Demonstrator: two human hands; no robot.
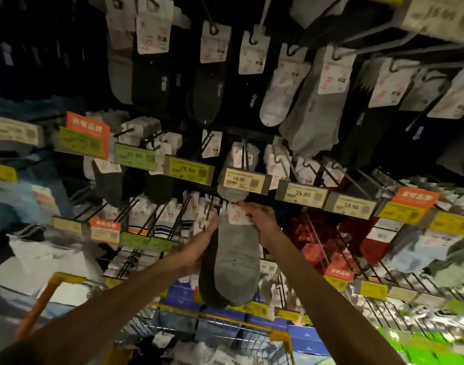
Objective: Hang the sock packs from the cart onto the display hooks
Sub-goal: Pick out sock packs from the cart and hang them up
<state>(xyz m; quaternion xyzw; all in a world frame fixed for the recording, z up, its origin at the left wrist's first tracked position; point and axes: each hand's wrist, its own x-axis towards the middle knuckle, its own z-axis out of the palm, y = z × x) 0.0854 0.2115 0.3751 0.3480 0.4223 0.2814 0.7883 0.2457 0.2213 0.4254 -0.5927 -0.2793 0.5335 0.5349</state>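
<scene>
Left hand (pixel 202 245), right hand (pixel 263 220) on pack (pixel 234 262)

I count one grey, white-carded sock pack (pixel 236 259) held, my left hand (pixel 202 245) and right hand (pixel 262 223) making two, one yellow-railed wire cart (pixel 67 278), four orange paper tags (pixel 88 126).

The grey sock pack (pixel 233 259) covers the palm and thumb of the left hand (pixel 203 241), so its hold cannot be told. The right hand (pixel 262 219) pinches the pack's card (pixel 237 213), its fingertips partly out of sight behind it. The 19.90 price tag (pixel 242 181) hides the tip of the display hook (pixel 245 154). The cart (pixel 278 335) is cut off by the bottom edge and its contents are a blur. The lower right shelves (pixel 423 299) are smeared, and the card's print is too small to read.
</scene>
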